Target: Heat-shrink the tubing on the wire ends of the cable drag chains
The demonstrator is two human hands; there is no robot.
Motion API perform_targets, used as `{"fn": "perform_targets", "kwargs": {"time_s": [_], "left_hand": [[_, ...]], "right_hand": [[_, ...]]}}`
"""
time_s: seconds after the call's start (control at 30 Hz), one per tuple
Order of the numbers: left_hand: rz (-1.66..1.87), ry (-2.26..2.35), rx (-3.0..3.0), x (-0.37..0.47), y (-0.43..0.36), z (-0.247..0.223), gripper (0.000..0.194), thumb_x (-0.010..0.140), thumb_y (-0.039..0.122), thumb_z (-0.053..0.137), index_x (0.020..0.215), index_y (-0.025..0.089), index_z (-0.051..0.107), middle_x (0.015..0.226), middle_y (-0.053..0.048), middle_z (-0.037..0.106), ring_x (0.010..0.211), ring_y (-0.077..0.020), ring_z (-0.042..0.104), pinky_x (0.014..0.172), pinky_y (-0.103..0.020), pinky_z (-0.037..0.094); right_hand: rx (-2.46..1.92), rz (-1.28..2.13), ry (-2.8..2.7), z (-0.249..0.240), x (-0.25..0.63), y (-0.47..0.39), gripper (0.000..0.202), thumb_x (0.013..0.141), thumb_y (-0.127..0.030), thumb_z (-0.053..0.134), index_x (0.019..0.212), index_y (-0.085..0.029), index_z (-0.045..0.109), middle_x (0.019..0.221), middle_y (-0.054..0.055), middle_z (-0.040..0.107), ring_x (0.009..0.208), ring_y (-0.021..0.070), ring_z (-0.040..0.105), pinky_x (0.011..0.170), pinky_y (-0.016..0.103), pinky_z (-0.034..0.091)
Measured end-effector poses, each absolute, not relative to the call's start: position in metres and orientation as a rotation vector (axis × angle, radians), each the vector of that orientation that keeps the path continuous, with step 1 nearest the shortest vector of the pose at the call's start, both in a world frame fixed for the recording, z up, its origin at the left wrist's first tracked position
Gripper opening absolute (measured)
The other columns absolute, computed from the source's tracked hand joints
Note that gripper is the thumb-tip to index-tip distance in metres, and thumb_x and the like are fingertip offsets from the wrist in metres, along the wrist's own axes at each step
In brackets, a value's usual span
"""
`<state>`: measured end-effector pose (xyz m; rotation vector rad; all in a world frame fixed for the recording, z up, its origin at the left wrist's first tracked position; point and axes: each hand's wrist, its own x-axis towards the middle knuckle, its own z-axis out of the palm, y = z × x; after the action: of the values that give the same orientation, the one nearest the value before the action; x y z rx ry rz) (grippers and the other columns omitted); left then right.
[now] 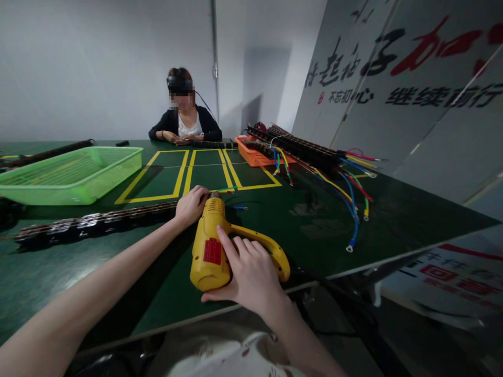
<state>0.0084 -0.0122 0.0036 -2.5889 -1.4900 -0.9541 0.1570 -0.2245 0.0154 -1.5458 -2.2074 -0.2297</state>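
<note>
A yellow heat gun (pixel 204 230) with a red label lies on its side at the table's front, nozzle pointing away from me. My right hand (pixel 251 264) grips it, index finger along the body, thumb under the rear end and the other fingers at the loop handle. Just left of the nozzle, my left hand (pixel 191 206) is closed on the right end of a long dark wire harness (pixel 98 222). From that end, thin green, yellow and blue wires with terminals (pixel 239 208) stick out to the right. My left fingertips are partly hidden behind the nozzle.
A green basket (pixel 78 183) stands at the left. An orange basket (pixel 255 156) and a pile of harnesses (pixel 310 146) with coloured lugged wires (pixel 349 209) lie at the right. Yellow tape (pixel 184 173) marks the green table (pixel 314 251). A person (pixel 188 118) sits opposite.
</note>
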Motion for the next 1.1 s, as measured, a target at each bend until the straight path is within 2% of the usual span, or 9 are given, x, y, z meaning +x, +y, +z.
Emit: {"fn": "perform_targets", "kwargs": {"time_s": [0.1,0.37,0.8,1.1], "left_hand": [[-0.966,-1.479,-2.585,0.008,-0.012,0.002,0.031,0.095,0.036,0.035,0.102,0.022,0.062,0.112,-0.004,0.064,0.093,-0.0204,0.062,0.072,-0.029,0.046],[-1.003,-1.413,-2.582,0.007,-0.008,-0.002,0.026,0.092,0.032,0.039,0.1,0.023,0.062,0.111,-0.002,0.064,0.095,-0.0197,0.062,0.075,-0.029,0.047],[-0.959,-1.404,-2.589,0.006,-0.01,-0.001,0.027,0.092,0.032,0.038,0.103,0.022,0.062,0.113,-0.004,0.064,0.098,-0.0202,0.062,0.078,-0.03,0.048],[-0.949,-1.374,-2.602,0.006,-0.008,-0.002,0.028,0.092,0.032,0.037,0.102,0.022,0.061,0.112,-0.004,0.064,0.098,-0.0202,0.062,0.079,-0.03,0.047]], "right_hand": [[-1.542,-0.216,-2.2,0.015,0.159,-0.223,0.131,0.047,-0.087,0.062,0.148,-0.012,0.025,0.101,0.011,0.062,0.088,0.0285,0.058,0.078,0.042,0.044],[-1.557,-0.146,-2.2,0.021,0.18,-0.224,0.119,0.056,-0.087,0.056,0.146,-0.013,0.032,0.097,0.008,0.062,0.085,0.0259,0.058,0.077,0.039,0.044],[-1.581,-0.151,-2.174,0.022,0.188,-0.226,0.112,0.061,-0.082,0.057,0.145,-0.013,0.032,0.098,0.008,0.062,0.088,0.0257,0.059,0.078,0.039,0.044],[-1.562,-0.268,-2.177,0.015,0.177,-0.225,0.12,0.058,-0.087,0.054,0.147,-0.01,0.03,0.098,0.011,0.062,0.087,0.0272,0.058,0.077,0.041,0.044]]}}
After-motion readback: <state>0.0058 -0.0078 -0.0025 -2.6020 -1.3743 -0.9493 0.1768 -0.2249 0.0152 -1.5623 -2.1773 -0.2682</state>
